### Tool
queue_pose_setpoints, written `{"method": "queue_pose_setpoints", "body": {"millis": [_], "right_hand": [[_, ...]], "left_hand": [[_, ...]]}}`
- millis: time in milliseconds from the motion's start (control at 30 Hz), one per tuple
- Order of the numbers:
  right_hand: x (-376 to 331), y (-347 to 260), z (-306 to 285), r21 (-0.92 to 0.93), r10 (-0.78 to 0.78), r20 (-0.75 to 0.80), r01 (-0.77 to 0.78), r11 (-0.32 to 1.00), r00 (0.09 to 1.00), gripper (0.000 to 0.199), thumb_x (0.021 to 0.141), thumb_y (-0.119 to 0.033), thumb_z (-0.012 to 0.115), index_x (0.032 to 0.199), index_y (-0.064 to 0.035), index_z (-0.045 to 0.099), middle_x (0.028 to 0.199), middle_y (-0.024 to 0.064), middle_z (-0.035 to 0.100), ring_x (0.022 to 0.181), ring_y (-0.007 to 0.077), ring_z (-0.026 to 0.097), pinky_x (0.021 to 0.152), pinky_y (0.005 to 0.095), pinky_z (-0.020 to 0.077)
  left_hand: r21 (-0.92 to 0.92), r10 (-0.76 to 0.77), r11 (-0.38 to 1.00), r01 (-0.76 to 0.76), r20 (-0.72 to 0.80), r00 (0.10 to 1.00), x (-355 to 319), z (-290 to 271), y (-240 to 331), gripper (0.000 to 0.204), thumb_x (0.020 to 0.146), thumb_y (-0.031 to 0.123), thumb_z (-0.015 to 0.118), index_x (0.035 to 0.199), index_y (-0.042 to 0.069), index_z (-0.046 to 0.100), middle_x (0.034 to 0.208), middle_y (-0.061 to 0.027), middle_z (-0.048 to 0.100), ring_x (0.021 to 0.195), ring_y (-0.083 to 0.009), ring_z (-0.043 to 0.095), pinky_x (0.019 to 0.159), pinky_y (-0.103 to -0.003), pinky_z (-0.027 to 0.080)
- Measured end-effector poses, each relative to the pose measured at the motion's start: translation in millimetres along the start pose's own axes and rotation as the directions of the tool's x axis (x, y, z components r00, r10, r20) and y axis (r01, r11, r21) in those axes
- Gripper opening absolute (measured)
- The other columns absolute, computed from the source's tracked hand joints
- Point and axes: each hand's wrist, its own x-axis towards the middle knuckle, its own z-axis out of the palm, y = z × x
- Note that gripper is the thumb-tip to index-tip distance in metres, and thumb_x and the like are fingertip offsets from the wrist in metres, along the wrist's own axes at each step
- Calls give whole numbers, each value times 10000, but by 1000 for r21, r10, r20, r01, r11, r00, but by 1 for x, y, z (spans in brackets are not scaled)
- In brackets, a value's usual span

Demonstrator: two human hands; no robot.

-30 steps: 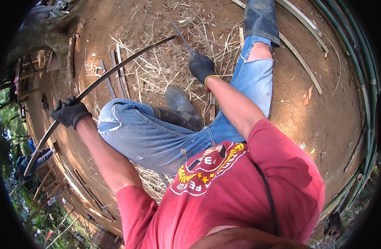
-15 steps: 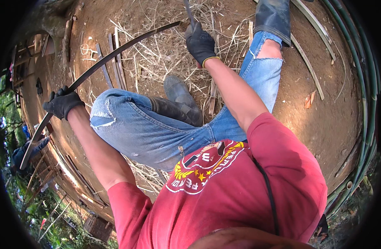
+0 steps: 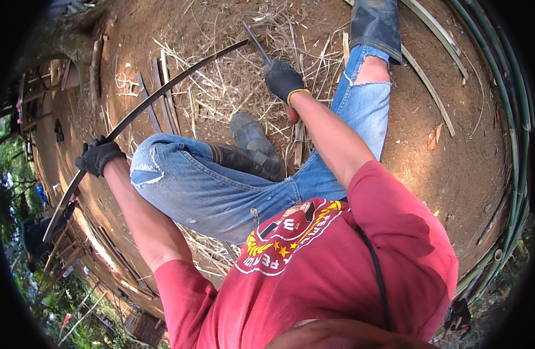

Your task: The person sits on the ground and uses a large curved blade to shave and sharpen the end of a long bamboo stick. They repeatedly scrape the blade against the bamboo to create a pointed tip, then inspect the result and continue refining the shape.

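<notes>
A long, dark strip (image 3: 163,90), seemingly split bamboo, runs slantwise from lower left to the upper middle. My left hand (image 3: 100,156), in a black glove, is closed around it near its lower end, just left of my bent knee. My right hand (image 3: 283,80), also gloved in black, grips a knife; its reddish handle end shows below the fist. The knife blade (image 3: 257,45) points up and left, close beside the strip's far end; whether they touch I cannot tell.
Pale shavings (image 3: 215,75) litter the brown ground around my boot (image 3: 253,139). Several loose strips (image 3: 163,96) lie beyond my knee. More strips (image 3: 430,90) rest right of my outstretched leg, and green bamboo poles (image 3: 515,128) curve along the right edge. A person (image 3: 37,235) is at far left.
My left hand has shifted right and slightly down, carrying the strip. The right hand has come down a little, and the knife blade now leans further left, beside the strip's end.
</notes>
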Motion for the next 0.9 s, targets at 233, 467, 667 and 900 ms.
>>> {"method": "queue_pose_setpoints", "body": {"millis": [233, 467, 667, 900], "right_hand": [[-21, -55, -47, 108, -64, -197, 86, 990, 978, 472, 1000, -403, 345, 1193, -30, 560, 1022, 273, 683, 962, 419, 674, 869, 545, 500], [3, 9, 23, -121, -81, 217, 109, 987, 973, 509, 962, -358, 448, 1271, 26, 574, 1268, 281, 599, 1188, 355, 610, 1019, 447, 465], [-9, 8, -7, 279, 174, 402, -301, 912, 899, 526, 961, -409, 489, 1241, 28, 573, 1157, 263, 656, 1073, 354, 661, 916, 448, 513], [-6, 15, 11, -16, -3, -122, 1, 1000, 993, 487, 995, -444, 363, 1206, -53, 564, 912, 202, 716, 868, 400, 692, 793, 513, 537]], "left_hand": [[115, 150, 982, -148, -15, 989, 69, -46, -26, 367, 911, 413, 403, 859, 66, 509, 565, -60, 429, 483, -230, 451, 492, -346, 420], [-23, -23, 1000, 21, -76, 997, 25, -15, -1, 366, 857, 396, 417, 883, 54, 544, 573, -76, 457, 480, -263, 471, 488, -362, 424], [-214, -176, 968, 133, -197, 964, 56, -48, -17, 358, 800, 424, 493, 930, 104, 587, 724, -82, 517, 600, -262, 537, 617, -443, 542], [30, 95, 995, -93, -89, 992, 8, -25, -3, 746, 930, 711, 268, 1089, 110, 679, 684, -50, 472, 581, -226, 475, 580, -379, 447]]}}
